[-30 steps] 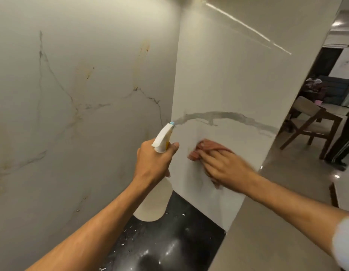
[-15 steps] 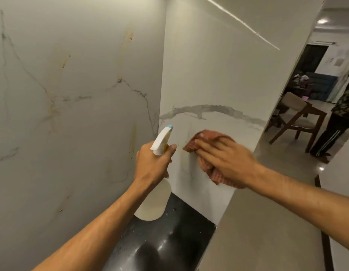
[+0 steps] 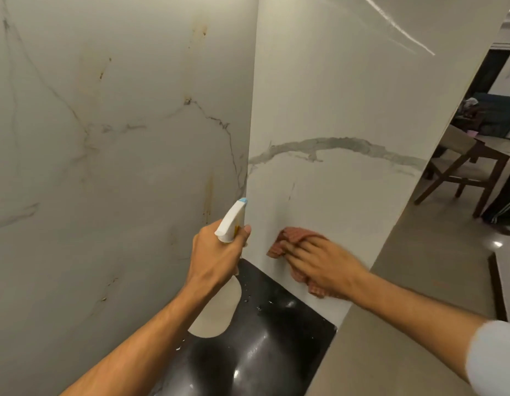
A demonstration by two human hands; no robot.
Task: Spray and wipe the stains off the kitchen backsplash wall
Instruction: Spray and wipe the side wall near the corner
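Curled fingers of the left hand [image 3: 216,252] clamp round the neck of one spray bottle [image 3: 230,221]. Its white plastic trigger head, tipped with a blue nozzle, points up toward the corner where two glossy, marble-look panels of the backsplash wall [image 3: 334,95] meet. The bottle's pale rounded body hangs below the fist.

Just right of that grip, the right hand [image 3: 322,267] lies with fingers stretched out and pressed flat on one bunched reddish checked cloth [image 3: 292,237]. It pins the cloth against the right-hand panel, low down near the counter; the hand is blurred.

One rust-brown vertical streak [image 3: 209,192] marks the left-hand panel just above the left hand, beside the nozzle. A second yellowish smear [image 3: 201,28] sits far higher on the same panel. A thin dark mark [image 3: 291,192] shows above the cloth, under a broad grey vein.

Beneath both hands runs one black, polished countertop [image 3: 276,338], speckled with droplets. A white sleeve [image 3: 494,355] covers the right upper arm. Well beyond the right hand, past the wall's edge, stands one wooden chair [image 3: 471,172] with a pale seat.
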